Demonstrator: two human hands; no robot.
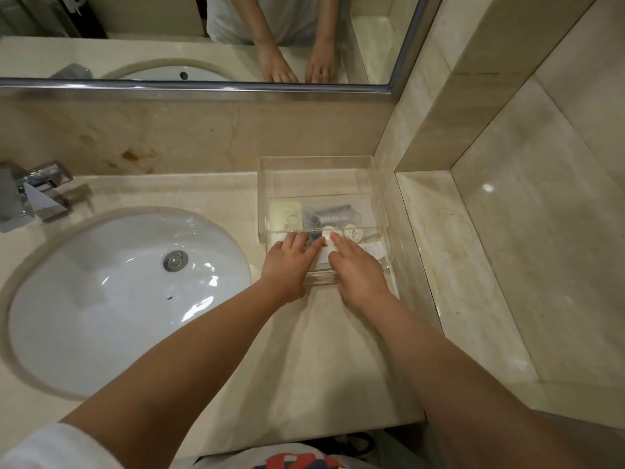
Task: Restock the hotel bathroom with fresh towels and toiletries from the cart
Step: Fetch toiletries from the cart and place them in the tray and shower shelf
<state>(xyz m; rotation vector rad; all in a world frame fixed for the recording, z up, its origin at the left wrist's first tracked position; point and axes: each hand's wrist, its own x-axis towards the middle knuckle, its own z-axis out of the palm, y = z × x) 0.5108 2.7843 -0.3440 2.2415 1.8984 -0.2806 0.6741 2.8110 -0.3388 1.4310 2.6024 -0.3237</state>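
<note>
A clear acrylic tray (318,159) sits at the right rear corner of the marble tabletop (304,360). Its right wall is just beside the raised side ledge (449,252) and its back wall is near the backsplash under the mirror (152,25).

The toiletries lie in the tray's front half: a cream sachet (285,214) to the left, a grey packet (333,212) in the middle, and two round white tubs (352,230) to the right.

Both hands reach in over the tray's front wall. The left hand (287,262) lies flat with straight, spread fingers on the items and grips nothing. The right hand (356,270) is also flat, its forefinger touching the nearer tub.

Bare tabletop runs from the tray to the front edge. The sink basin (101,299) and faucet (30,194) fill the left side.
</note>
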